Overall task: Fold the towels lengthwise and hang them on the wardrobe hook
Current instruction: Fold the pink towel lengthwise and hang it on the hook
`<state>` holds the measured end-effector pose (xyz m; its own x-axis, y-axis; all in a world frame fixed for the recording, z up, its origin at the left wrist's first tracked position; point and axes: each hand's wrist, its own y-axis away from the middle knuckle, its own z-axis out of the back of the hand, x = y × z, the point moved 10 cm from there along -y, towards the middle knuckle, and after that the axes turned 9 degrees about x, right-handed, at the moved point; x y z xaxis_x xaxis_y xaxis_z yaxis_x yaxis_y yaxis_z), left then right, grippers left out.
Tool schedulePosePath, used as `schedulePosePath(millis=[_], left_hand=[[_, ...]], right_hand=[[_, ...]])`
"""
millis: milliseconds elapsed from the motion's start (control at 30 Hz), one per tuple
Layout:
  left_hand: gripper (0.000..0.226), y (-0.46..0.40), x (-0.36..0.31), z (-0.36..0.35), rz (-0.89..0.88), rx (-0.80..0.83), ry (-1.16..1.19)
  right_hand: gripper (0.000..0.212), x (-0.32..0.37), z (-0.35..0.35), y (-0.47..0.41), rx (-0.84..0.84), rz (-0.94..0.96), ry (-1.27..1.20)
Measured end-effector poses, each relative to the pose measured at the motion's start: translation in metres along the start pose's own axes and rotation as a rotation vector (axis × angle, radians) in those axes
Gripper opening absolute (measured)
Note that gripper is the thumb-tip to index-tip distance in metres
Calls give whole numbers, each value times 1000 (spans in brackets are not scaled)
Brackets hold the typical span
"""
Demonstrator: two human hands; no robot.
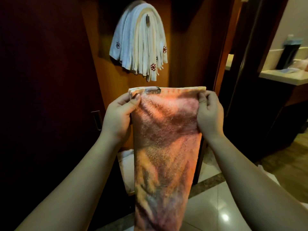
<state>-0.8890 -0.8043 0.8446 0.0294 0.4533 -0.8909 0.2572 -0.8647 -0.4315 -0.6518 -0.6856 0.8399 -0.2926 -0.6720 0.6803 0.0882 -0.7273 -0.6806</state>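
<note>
Pinching the top corners of the towel (166, 130), the left hand (119, 112) and right hand (210, 112) held it hanging below the hook (147, 18) — seemingly mid-fold — next needing those edges brought together.

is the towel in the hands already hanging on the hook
No, the held towel is pinched at its top corners by the left hand and right hand, below the hook with white towels.

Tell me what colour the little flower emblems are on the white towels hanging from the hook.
Red, on the hanging white terry towels; one at left looks darker. Head view.
</note>
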Motion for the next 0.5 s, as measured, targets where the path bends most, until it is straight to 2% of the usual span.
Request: schedulePosePath(millis=[200,400,500], left_hand=[[23,-9,5,-8,-24,-65,-2],[23,-11,10,-8,-21,-120,-29],[25,-11,10,-11,0,-138,-31]], right_hand=[[19,-11,3,-8,-21,40,18],[15,-12,10,-19,24,68,-24],[9,-18,10,-24,100,34,-101]])
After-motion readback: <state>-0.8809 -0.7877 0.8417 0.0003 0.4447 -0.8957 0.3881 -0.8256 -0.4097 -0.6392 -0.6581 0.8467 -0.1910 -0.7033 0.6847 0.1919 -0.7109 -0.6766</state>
